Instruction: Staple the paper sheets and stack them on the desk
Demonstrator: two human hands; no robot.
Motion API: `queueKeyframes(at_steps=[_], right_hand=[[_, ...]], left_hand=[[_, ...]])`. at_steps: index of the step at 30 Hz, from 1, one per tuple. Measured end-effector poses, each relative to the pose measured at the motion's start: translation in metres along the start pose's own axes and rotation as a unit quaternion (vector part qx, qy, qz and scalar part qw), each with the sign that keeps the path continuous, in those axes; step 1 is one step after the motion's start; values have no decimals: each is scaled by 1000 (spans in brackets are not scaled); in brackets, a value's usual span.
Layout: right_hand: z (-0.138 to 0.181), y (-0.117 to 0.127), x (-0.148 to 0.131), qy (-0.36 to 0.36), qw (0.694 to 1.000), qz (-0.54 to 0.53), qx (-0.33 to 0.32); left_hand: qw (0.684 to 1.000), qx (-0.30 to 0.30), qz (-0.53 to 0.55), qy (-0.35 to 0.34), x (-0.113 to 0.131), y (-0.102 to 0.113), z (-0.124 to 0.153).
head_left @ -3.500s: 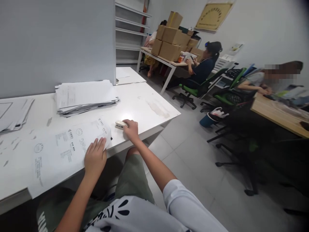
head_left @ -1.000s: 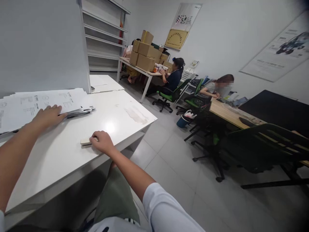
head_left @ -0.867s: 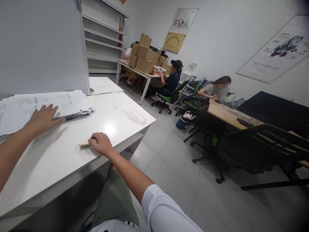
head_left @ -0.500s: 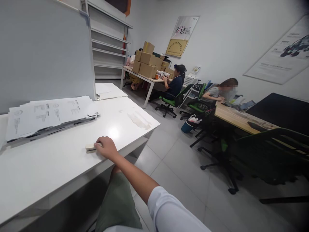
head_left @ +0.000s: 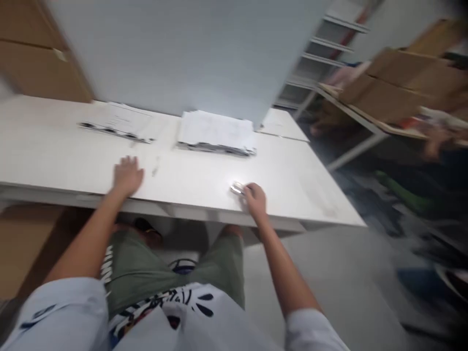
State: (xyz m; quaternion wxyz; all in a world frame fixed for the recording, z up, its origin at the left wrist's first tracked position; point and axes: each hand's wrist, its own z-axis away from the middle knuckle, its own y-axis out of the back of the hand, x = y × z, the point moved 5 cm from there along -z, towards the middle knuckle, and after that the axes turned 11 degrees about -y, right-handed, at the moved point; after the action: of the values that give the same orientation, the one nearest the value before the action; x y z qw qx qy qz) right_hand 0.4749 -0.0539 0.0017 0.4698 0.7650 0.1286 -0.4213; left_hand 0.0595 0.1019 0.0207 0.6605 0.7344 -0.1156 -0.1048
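1. Brown cardboard stands on the long white desk, far left of the thick stack of white paper sheets
2. A thin, dark-edged sheaf of white paper lies just left of the stack
3. The left hand is nearer the wearer than the stack and to its left, palm down over the desk, fingers outstretched and slightly spread; blur hides whether it presses
4. The stack itself lies against the tall pale-grey partition
5. The small pale stapler is on the wearer's side of the stack, near its right end
6. The right hand, right of the stapler, pinches its end between thumb and fingers
7. Well right of the stack, brown cardboard boxes sit on another table, beside a co-worker's blurred hand
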Motion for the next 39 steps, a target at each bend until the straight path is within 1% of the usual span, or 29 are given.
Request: queueKeyframes(at_steps=[1,2,4,7,9,12,14,15,17,19,21,24,26,29,33,36,39], right_hand=[[0,-1,4,-3,1000,-5,-6],[1,-3,7,-12,1000,-7,-12],[4,-3,10,-21,1000,1,-19],[12,-1,8,-30,999,27,-7],[14,0,6,-34,998,43,-4],[13,-1,5,-35,998,53,-16],[11,-2,6,-39,998,51,-28],[10,-2,6,-43,997,48,-32],[10,-2,7,-49,997,43,-34],[10,-2,7,-51,998,35,-27],[11,-1,6,-53,998,32,-21],[11,-1,4,-63,997,33,-22],[11,0,3,-68,997,33,-22],[11,0,2,-75,996,33,-22],[13,0,4,-75,996,40,-15],[14,0,5,-71,996,49,-8],[15,0,7,-66,996,63,-10]], left_hand=[[1000,-22,0,21,-12,-3,6],[999,-31,5,25,-17,-4,7],[999,-36,10,19,-18,-5,0],[1000,11,15,4,-12,-1,-13],[998,55,18,18,-12,3,-23],[992,108,28,62,-23,6,-44],[988,135,39,60,-32,7,-64],[988,141,49,50,-36,6,-75],[987,131,83,37,-45,3,-96],[983,117,133,55,-56,-1,-111],[972,124,179,85,-65,-3,-119],[959,141,223,107,-72,-4,-122],[957,142,227,115,-73,-5,-121],[961,149,190,132,-70,-3,-119],[961,155,124,192,-68,-1,-116],[956,141,118,228,-67,-4,-113],[958,112,114,237,-67,-6,-112]])
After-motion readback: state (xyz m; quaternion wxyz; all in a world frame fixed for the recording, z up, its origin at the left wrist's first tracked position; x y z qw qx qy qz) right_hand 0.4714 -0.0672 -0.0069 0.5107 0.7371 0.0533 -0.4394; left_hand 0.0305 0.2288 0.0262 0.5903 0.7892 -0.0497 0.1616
